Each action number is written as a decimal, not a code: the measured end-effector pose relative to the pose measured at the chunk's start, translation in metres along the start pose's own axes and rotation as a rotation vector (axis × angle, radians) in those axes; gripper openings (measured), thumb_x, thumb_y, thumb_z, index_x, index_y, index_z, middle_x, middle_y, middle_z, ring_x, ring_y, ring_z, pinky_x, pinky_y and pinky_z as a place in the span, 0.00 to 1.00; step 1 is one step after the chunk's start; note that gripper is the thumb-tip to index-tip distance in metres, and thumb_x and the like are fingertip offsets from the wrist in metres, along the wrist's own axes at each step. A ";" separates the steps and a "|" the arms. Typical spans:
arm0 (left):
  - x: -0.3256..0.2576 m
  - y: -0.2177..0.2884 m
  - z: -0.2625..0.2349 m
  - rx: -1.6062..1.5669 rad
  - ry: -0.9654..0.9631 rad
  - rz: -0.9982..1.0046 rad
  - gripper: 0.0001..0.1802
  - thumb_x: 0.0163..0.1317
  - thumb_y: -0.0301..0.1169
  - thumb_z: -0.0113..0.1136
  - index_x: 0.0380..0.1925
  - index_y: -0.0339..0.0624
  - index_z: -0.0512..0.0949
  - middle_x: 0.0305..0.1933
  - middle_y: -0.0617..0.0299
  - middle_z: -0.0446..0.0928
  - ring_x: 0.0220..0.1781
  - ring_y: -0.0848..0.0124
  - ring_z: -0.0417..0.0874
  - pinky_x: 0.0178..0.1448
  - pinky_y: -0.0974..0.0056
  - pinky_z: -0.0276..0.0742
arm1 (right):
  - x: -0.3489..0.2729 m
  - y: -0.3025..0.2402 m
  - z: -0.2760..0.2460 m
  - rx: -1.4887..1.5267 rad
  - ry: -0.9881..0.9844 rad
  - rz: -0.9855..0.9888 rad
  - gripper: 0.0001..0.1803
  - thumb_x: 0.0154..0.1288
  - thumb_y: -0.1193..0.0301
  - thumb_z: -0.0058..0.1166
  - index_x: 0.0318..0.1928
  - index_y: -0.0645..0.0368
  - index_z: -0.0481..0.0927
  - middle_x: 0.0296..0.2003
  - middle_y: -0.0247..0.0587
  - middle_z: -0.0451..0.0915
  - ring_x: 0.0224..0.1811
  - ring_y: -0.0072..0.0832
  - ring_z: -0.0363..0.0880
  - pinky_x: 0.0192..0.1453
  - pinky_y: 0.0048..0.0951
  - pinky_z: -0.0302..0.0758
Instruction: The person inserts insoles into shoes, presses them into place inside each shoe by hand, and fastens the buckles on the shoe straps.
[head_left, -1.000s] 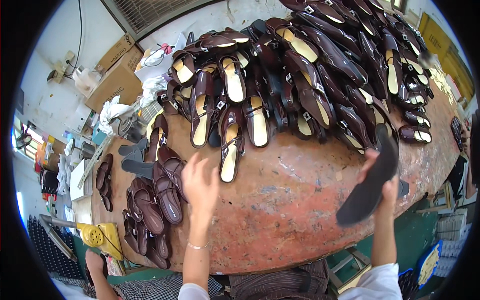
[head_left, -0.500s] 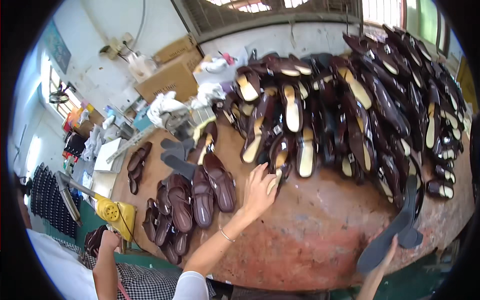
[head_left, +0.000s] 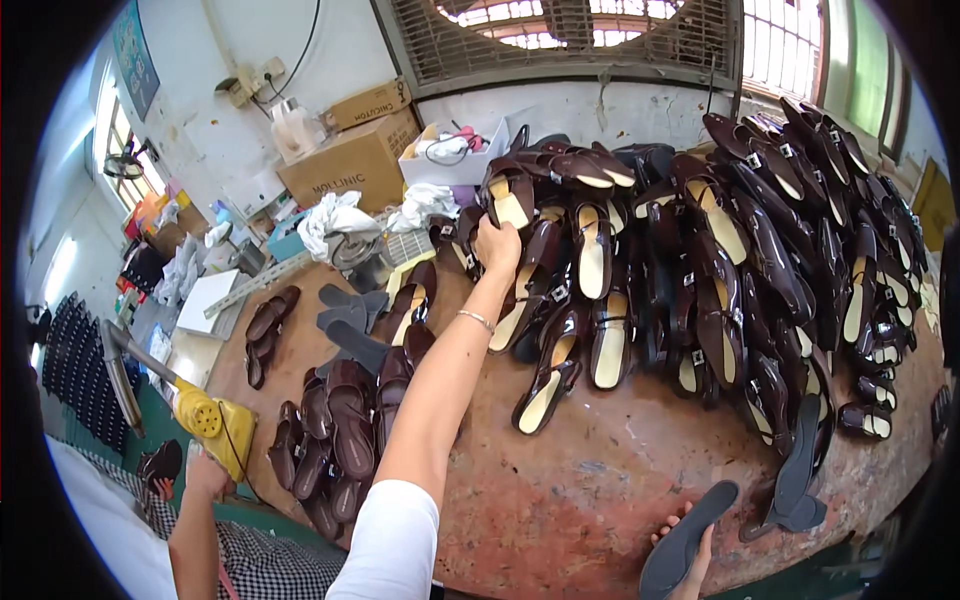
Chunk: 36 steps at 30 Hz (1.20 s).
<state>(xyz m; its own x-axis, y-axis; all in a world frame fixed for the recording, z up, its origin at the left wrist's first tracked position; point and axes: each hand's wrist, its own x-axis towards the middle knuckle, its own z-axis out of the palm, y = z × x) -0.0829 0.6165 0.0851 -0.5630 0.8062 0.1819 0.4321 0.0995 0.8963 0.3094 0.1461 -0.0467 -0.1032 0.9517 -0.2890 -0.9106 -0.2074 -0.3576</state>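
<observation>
My left hand (head_left: 497,244) reaches far across the table into the heaped shoes. Its fingers are curled at the pale heel end of a dark maroon slip-on shoe (head_left: 511,203), and my own hand partly hides the grip. In front of it a strapped maroon shoe (head_left: 549,385) with a cream footbed lies apart from my hands. Low at the right, my right hand (head_left: 700,548) holds a dark grey insole (head_left: 688,540) upright above the table, fingers around its edges. More grey insoles (head_left: 797,470) lie at the table's right, by the pile.
Glossy maroon shoes (head_left: 722,290) heap over the back and right of the table (head_left: 560,500). Finished-looking slippers (head_left: 352,425) and grey insoles (head_left: 350,325) lie at the left. A co-worker's hand (head_left: 205,475) is beside a yellow machine (head_left: 225,425). Cardboard boxes (head_left: 350,160) stand behind.
My left hand has left the shoe near the front and moved farther back to another. My right hand has come left with one insole, away from the others on the table.
</observation>
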 end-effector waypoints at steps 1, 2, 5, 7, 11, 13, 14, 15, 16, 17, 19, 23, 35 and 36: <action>0.005 -0.007 -0.004 -0.067 0.109 0.043 0.26 0.68 0.33 0.51 0.64 0.30 0.73 0.53 0.34 0.81 0.53 0.44 0.85 0.59 0.46 0.79 | -0.002 0.002 0.003 -0.006 -0.003 0.018 0.30 0.75 0.50 0.51 0.67 0.56 0.75 0.53 0.46 0.83 0.55 0.44 0.80 0.74 0.59 0.65; -0.038 0.029 -0.015 -0.246 -0.008 -0.051 0.24 0.69 0.28 0.48 0.63 0.29 0.73 0.52 0.40 0.82 0.40 0.54 0.89 0.39 0.56 0.85 | -0.006 0.004 0.002 -0.029 0.121 -0.067 0.31 0.77 0.51 0.46 0.70 0.57 0.68 0.52 0.49 0.82 0.50 0.43 0.81 0.64 0.52 0.73; -0.073 0.000 -0.059 -0.493 -0.184 0.116 0.21 0.77 0.30 0.44 0.63 0.28 0.73 0.51 0.50 0.83 0.32 0.67 0.86 0.31 0.66 0.82 | -0.010 0.010 -0.005 -0.096 0.164 -0.115 0.33 0.79 0.54 0.40 0.75 0.58 0.60 0.52 0.52 0.80 0.46 0.41 0.81 0.55 0.47 0.80; -0.127 -0.016 -0.118 -0.465 -0.277 0.260 0.21 0.81 0.34 0.43 0.62 0.29 0.75 0.50 0.55 0.83 0.40 0.72 0.85 0.43 0.68 0.82 | -0.014 0.014 -0.002 -0.172 0.075 -0.076 0.33 0.82 0.52 0.36 0.77 0.56 0.57 0.51 0.51 0.79 0.47 0.41 0.79 0.55 0.46 0.79; -0.267 -0.045 -0.183 -0.419 -0.693 -0.029 0.22 0.82 0.37 0.44 0.60 0.30 0.77 0.48 0.60 0.84 0.52 0.76 0.81 0.58 0.67 0.77 | -0.022 0.007 0.012 -0.228 -0.067 -0.189 0.35 0.81 0.43 0.32 0.71 0.58 0.64 0.42 0.47 0.76 0.46 0.40 0.78 0.52 0.44 0.78; -0.334 -0.070 -0.231 -0.311 -0.884 -0.143 0.20 0.81 0.36 0.47 0.57 0.31 0.79 0.48 0.59 0.85 0.51 0.74 0.82 0.57 0.65 0.78 | -0.030 -0.006 0.045 -0.324 -0.038 -0.102 0.33 0.82 0.45 0.33 0.67 0.61 0.69 0.44 0.46 0.78 0.45 0.37 0.78 0.53 0.40 0.78; -0.355 -0.084 -0.242 -0.197 -0.974 -0.132 0.18 0.80 0.35 0.48 0.55 0.32 0.80 0.49 0.56 0.85 0.50 0.71 0.83 0.57 0.64 0.78 | -0.030 -0.009 0.046 -0.523 0.065 -0.111 0.33 0.83 0.45 0.33 0.69 0.60 0.69 0.46 0.45 0.79 0.44 0.34 0.79 0.49 0.35 0.79; -0.369 -0.096 -0.251 -0.198 -0.994 -0.171 0.18 0.80 0.35 0.48 0.55 0.32 0.80 0.49 0.56 0.85 0.50 0.71 0.83 0.57 0.64 0.78 | -0.041 -0.015 0.041 -0.725 0.174 -0.107 0.34 0.83 0.46 0.33 0.71 0.59 0.68 0.47 0.43 0.80 0.42 0.32 0.80 0.46 0.30 0.79; -0.383 -0.107 -0.256 -0.037 -1.002 -0.081 0.17 0.79 0.34 0.49 0.53 0.32 0.81 0.49 0.54 0.85 0.50 0.67 0.84 0.56 0.64 0.78 | -0.042 -0.010 0.031 -0.982 0.399 -0.216 0.32 0.84 0.49 0.34 0.68 0.63 0.73 0.50 0.41 0.80 0.45 0.32 0.79 0.53 0.31 0.77; -0.397 -0.117 -0.261 0.122 -1.010 0.015 0.16 0.78 0.33 0.50 0.50 0.33 0.82 0.49 0.51 0.85 0.49 0.64 0.85 0.56 0.63 0.78 | -0.055 -0.012 0.028 -1.161 0.280 -0.252 0.30 0.83 0.53 0.37 0.67 0.65 0.73 0.52 0.42 0.80 0.49 0.34 0.78 0.57 0.35 0.74; -0.414 -0.126 -0.273 0.149 -0.802 0.024 0.13 0.75 0.30 0.54 0.47 0.31 0.83 0.46 0.47 0.83 0.44 0.58 0.85 0.51 0.60 0.79 | -0.055 -0.004 0.080 -1.618 0.055 -0.355 0.28 0.79 0.61 0.41 0.68 0.68 0.71 0.54 0.46 0.80 0.54 0.40 0.75 0.62 0.40 0.69; -0.451 -0.127 -0.284 0.309 -0.435 0.185 0.12 0.72 0.27 0.59 0.50 0.30 0.81 0.41 0.51 0.77 0.33 0.64 0.79 0.39 0.63 0.77 | -0.073 0.023 0.096 -2.123 -0.273 -0.520 0.25 0.62 0.72 0.58 0.61 0.60 0.80 0.56 0.50 0.78 0.55 0.48 0.73 0.61 0.45 0.69; -0.505 -0.174 -0.276 -0.023 -0.320 -0.099 0.24 0.66 0.26 0.69 0.61 0.30 0.77 0.37 0.60 0.71 0.24 0.78 0.76 0.28 0.71 0.74 | -0.041 0.148 0.077 -1.911 -0.622 -0.567 0.09 0.49 0.78 0.69 0.34 0.59 0.90 0.49 0.45 0.84 0.53 0.42 0.80 0.57 0.43 0.76; -0.504 -0.176 -0.276 -0.021 -0.309 -0.106 0.24 0.66 0.26 0.69 0.61 0.30 0.77 0.37 0.60 0.71 0.24 0.78 0.76 0.28 0.71 0.74 | -0.036 0.155 0.079 -1.884 -0.618 -0.585 0.07 0.49 0.79 0.70 0.33 0.60 0.89 0.47 0.45 0.85 0.50 0.42 0.81 0.54 0.41 0.77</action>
<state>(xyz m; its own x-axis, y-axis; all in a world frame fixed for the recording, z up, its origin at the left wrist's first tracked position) -0.0695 0.0322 -0.0524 -0.3617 0.9314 -0.0412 0.3659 0.1825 0.9126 0.1403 0.0976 -0.0216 -0.4746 0.8276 0.2999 0.5174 0.5379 -0.6656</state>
